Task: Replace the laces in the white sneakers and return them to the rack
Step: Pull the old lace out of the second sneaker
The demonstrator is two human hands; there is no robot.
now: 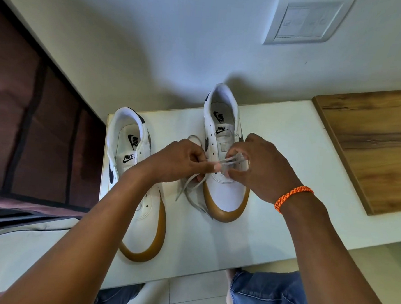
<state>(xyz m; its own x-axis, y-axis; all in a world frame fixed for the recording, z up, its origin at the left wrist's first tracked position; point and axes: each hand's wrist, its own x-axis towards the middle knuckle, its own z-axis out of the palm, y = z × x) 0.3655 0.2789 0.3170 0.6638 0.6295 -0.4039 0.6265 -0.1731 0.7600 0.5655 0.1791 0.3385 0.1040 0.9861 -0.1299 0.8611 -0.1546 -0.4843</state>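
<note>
White bench is standing against the wall, wood board lying at its right end. Two white sneakers with gum soles are sitting on it, toes toward the person: left sneaker lying unlaced under the left forearm, right sneaker near the bench middle. Left hand and right hand are both pinching the grey lace over the right sneaker's eyelets, loose ends trailing down between the shoes. Orange bracelet is sitting on the right wrist.
</note>
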